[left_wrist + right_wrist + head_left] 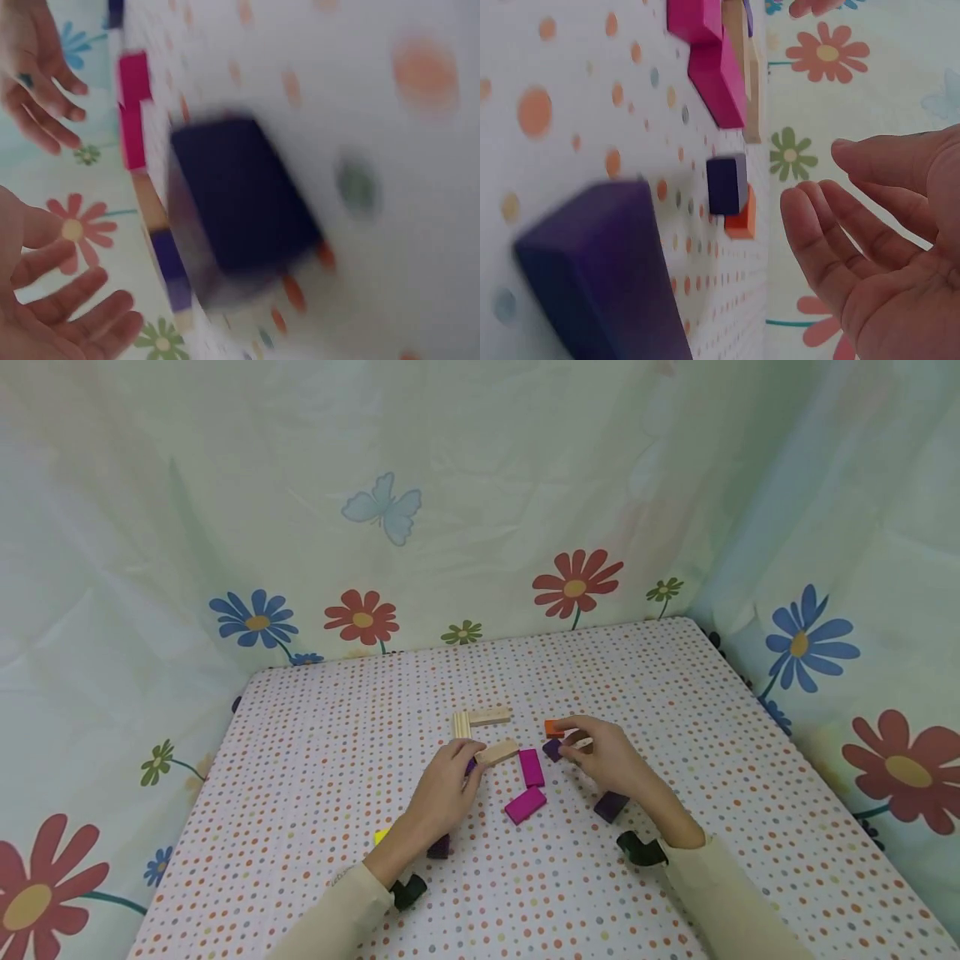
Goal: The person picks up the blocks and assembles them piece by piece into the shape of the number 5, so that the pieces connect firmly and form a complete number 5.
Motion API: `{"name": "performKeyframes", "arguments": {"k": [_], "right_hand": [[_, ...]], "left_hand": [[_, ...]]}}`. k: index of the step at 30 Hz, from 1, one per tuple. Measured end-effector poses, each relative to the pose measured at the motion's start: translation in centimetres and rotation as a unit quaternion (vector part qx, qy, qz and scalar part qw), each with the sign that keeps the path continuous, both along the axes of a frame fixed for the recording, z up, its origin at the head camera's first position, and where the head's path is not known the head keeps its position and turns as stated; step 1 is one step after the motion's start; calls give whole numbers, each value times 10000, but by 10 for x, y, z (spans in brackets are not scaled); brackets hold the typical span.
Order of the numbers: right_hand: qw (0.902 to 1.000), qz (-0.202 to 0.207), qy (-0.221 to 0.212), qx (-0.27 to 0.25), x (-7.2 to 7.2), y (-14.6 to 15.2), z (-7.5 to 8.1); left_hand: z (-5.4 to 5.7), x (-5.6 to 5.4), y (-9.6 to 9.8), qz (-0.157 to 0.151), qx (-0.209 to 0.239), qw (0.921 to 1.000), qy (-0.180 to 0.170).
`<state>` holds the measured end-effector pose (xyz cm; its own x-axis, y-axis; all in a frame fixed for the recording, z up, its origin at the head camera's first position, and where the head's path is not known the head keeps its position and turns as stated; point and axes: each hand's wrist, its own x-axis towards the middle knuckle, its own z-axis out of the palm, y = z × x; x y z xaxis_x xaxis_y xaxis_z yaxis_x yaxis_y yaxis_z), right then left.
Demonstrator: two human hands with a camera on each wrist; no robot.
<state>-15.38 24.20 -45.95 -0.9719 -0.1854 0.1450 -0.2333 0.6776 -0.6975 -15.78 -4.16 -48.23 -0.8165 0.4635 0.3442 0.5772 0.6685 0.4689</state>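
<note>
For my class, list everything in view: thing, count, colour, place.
Magenta blocks: two, magenta, centre
Wooden blocks: at least three, plain, left of magenta
Purple blocks: four, purple, two per side
Orange block: one, orange, right of magenta
Yellow piece: one, yellow, leftmost
Tablecloth: one, dotted white, underneath
Curtain: count unclear, pale, behind and beside
Flowers: many, red, blue, green, on curtain
Butterfly: one clear, pale blue, back
Wrist devices: two, dark, wrists
Sleeves: two, cream, forearms
Left grip: one, by wooden blocks
Right grip: one, by orange block

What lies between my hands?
In the head view, two magenta blocks, with a plain wooden block nearer your left hand, and a purple block and an orange block nearer your right hand.
</note>
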Motion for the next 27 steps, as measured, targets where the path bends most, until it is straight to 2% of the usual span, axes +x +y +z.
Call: {"name": "performKeyframes", "arguments": {"k": [4, 8, 12, 16, 21, 27], "right_hand": [[9997, -193, -86, 103, -9, 8, 1], [9993, -245, -178, 229, -19, 11, 0], [9982, -306, -249, 451, -27, 10, -2], [9962, -326, -433, 679, -35, 8, -5], [9932, -257, -814, 791, -45, 4, -8], [9893, -255, -1039, 990, -53, 1, -11]], "left_hand": [[-4, -13, -7, -176, -133, 9997, 60], [-8, -24, -11, -384, -296, 9988, -84], [-10, -31, -13, -547, -541, 9961, -422], [-11, -33, -13, -648, -782, 9920, -744], [-11, -33, -12, -657, -1073, 9873, -969], [-13, -33, -12, -560, -1182, 9875, -882]]}}
